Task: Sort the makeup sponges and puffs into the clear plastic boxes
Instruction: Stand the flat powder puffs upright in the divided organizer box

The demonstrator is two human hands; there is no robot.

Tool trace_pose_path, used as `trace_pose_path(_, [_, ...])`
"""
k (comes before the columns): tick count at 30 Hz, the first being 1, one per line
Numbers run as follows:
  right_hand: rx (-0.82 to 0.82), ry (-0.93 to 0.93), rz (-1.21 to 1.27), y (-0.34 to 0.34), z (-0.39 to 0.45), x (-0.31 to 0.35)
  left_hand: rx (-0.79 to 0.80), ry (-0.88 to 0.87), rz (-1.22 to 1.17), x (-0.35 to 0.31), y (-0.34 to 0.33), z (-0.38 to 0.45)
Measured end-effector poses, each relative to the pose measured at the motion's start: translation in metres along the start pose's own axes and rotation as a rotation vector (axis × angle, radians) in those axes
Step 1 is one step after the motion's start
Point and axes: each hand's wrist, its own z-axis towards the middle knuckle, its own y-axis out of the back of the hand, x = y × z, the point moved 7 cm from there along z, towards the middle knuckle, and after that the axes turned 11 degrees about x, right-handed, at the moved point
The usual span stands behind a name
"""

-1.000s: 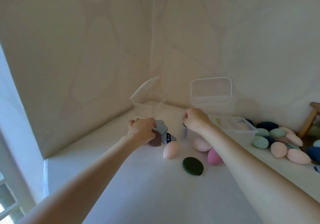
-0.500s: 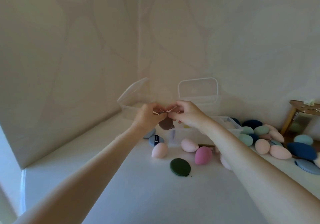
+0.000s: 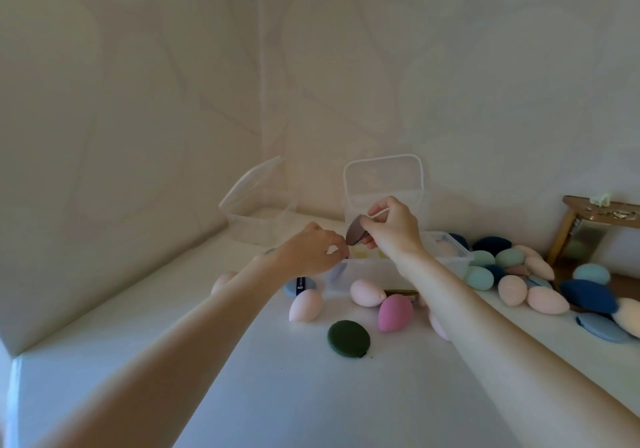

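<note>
Right hand (image 3: 393,227): raised over the near clear box (image 3: 453,263), fingers pinching a brown puff (image 3: 354,233) by its pale ribbon — the puff hangs at the fingertips.
Left hand (image 3: 306,251): just left of and below the puff, fingers curled; whether they hold anything, I cannot tell.
Second box (image 3: 256,219): behind, lid open.
Desk (image 3: 242,378): dark green puff (image 3: 348,338), pink sponge (image 3: 395,312) and pale sponges near the box — more sponges piled well to the right.
</note>
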Motion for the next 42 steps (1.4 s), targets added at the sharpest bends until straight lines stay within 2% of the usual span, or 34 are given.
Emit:
trace_pose_path(7, [0.015,0.064,-0.09,-0.009,-0.002,0.004,0.035,0.068,0.029,-0.004,0.005,0.005])
trace_pose_path(17, [-0.016,0.058,-0.077,0.0,-0.003,-0.007,0.253,0.246,0.121,-0.01,0.012,0.037])
trace_pose_path(22, [-0.001,0.064,-0.066,0.002,-0.005,-0.005,0.281,0.316,0.166,-0.007,0.009,0.045])
trace_pose_path(30, [-0.009,0.102,-0.066,0.006,-0.008,0.0,0.255,0.31,0.119,-0.005,0.005,0.047])
trace_pose_path(42, [0.002,0.082,-0.037,0.008,-0.01,-0.005,0.29,0.238,0.28,-0.009,0.005,0.04])
